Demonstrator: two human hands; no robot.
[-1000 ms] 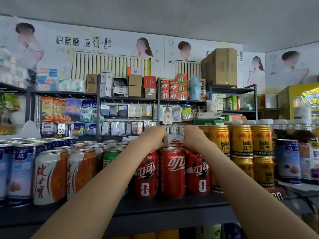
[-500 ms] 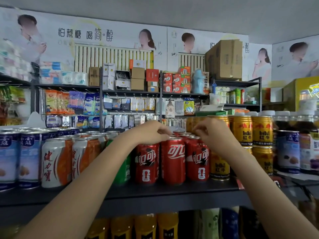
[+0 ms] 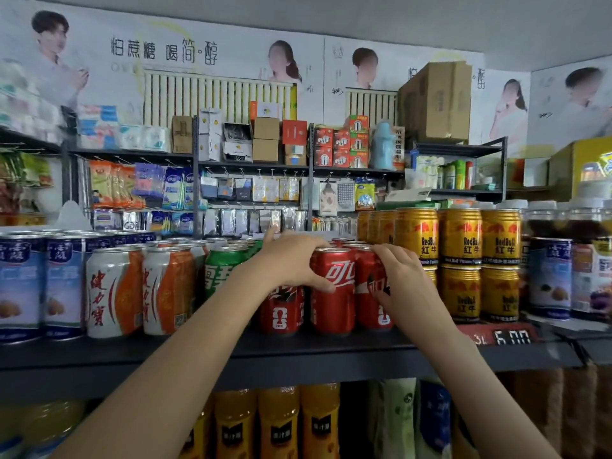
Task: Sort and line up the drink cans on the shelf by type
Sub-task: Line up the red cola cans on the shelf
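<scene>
- Shelf [image 3: 298, 354]: dark metal, carrying cans in rows by kind; a price tag [image 3: 511, 336] hangs on its front edge at 4 o'clock.
- Red cola cans, centre of the shelf: three in the front row, more behind them. The middle red can [image 3: 332, 294] stands upright, touching the left red can [image 3: 281, 313] and the right red can [image 3: 372, 293].
- Green can [image 3: 220, 273]: at 9 o'clock of the red group, just beside it, partly hidden by my forearm.
- White-and-orange cans [image 3: 114, 291]: two at the front, further toward 9 o'clock, upright.
- Blue-and-white cans [image 3: 20, 283]: at the far 9 o'clock end, in several rows.
- Gold cans [image 3: 460, 236]: at 3 o'clock of the red group, stacked two high, just beside the right red can.
- Jars with white lids [image 3: 549, 276]: at the far 3 o'clock end.
- Orange juice bottles [image 3: 278, 422]: on the level below, at 6 o'clock.
- My left hand [image 3: 288, 260]: reaching up from 7 o'clock, its grip curled over the top of the left red can, thumb pressing on the middle red can's face.
- My right hand [image 3: 402, 279]: reaching from 5 o'clock, its grip wrapped round the right red can, fingertips at its rim.
</scene>
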